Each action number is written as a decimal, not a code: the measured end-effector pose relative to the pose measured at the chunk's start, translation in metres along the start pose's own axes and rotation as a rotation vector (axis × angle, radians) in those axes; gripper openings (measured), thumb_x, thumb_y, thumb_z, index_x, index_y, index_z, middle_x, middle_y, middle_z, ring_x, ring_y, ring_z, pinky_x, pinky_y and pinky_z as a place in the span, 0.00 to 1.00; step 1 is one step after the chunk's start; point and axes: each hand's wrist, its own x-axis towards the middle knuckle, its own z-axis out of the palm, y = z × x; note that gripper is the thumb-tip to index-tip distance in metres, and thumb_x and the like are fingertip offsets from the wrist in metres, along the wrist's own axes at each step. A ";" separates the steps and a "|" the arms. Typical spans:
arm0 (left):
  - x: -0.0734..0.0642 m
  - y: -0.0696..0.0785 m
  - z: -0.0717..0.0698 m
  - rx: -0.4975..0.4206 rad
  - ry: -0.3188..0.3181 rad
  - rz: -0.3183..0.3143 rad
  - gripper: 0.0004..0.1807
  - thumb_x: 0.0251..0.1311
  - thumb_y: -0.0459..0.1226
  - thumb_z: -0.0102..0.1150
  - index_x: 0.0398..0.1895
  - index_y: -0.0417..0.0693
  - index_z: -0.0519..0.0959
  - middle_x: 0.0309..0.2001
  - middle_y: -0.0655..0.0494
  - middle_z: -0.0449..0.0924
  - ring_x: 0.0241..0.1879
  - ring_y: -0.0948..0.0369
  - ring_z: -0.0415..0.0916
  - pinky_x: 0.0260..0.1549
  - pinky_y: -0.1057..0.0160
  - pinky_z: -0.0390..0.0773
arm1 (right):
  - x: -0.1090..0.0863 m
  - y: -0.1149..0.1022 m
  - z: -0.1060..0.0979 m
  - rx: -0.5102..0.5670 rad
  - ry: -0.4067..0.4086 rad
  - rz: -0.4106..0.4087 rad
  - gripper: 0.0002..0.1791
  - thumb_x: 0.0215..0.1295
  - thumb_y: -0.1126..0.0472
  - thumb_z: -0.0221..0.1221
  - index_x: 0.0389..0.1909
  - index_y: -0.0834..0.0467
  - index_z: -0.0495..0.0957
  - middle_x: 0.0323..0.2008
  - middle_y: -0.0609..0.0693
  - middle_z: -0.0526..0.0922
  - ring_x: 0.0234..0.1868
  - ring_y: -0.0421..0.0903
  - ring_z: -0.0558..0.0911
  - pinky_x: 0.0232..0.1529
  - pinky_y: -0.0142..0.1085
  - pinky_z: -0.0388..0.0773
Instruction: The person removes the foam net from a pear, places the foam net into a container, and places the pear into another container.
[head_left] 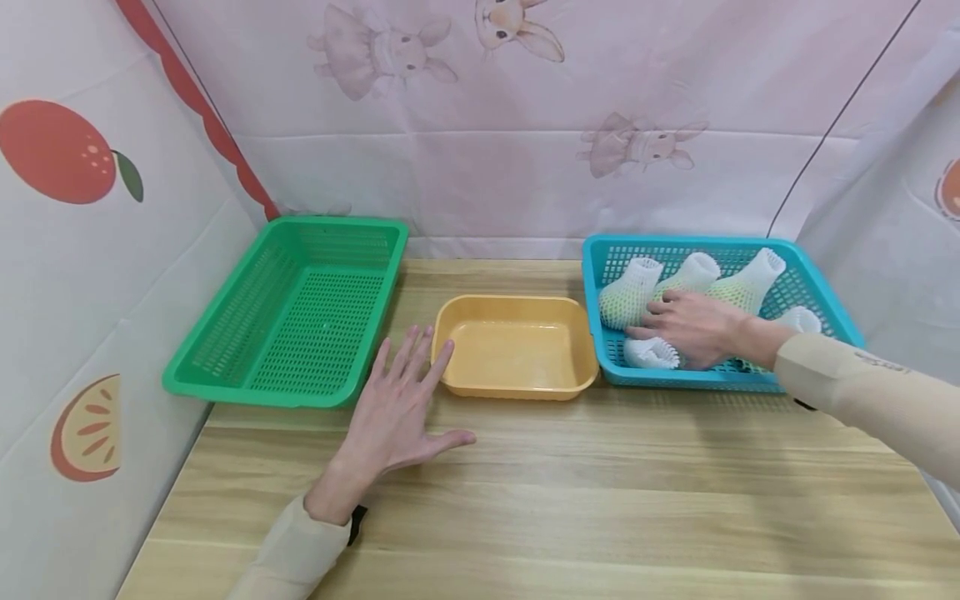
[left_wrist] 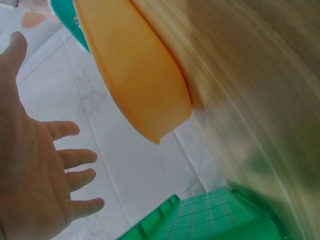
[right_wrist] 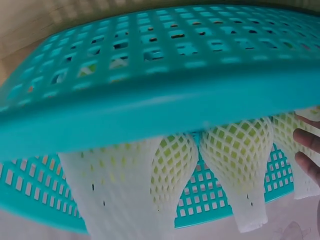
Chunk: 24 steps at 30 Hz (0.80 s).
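My right hand reaches palm down into the blue basket, fingers spread and pointing left among several yellow-green fruits in white foam nets. Under its fingertips at the front left lies one netted fruit; another netted fruit stands just behind. In the right wrist view, fingertips show at the right edge against white foam netting, with a netted fruit to their left. The palm's underside is hidden. My left hand is spread wide, holding nothing, between the green basket and the yellow tray.
The yellow tray has nothing in it and stands between the two baskets on the wooden table. No fruit lies in the green basket. A printed cloth hangs behind, and more cloth covers both sides.
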 end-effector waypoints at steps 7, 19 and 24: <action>0.000 0.000 -0.002 0.015 -0.022 -0.002 0.67 0.53 0.87 0.30 0.86 0.51 0.54 0.84 0.39 0.55 0.84 0.43 0.53 0.80 0.33 0.59 | 0.001 -0.001 -0.001 0.035 -0.004 0.019 0.38 0.55 0.50 0.73 0.68 0.54 0.77 0.58 0.54 0.86 0.60 0.57 0.81 0.59 0.54 0.81; 0.000 -0.002 -0.005 0.005 -0.040 -0.008 0.69 0.53 0.87 0.14 0.86 0.50 0.54 0.85 0.39 0.50 0.85 0.43 0.51 0.81 0.33 0.56 | -0.004 0.004 -0.016 0.042 0.056 0.068 0.50 0.43 0.38 0.80 0.66 0.58 0.76 0.54 0.55 0.87 0.55 0.57 0.82 0.58 0.53 0.82; 0.000 -0.003 -0.005 0.011 -0.026 -0.004 0.69 0.53 0.87 0.14 0.85 0.50 0.55 0.84 0.39 0.52 0.84 0.42 0.53 0.80 0.32 0.58 | -0.008 0.004 -0.023 0.033 0.075 0.081 0.53 0.41 0.33 0.79 0.65 0.59 0.75 0.52 0.55 0.86 0.53 0.57 0.81 0.56 0.53 0.82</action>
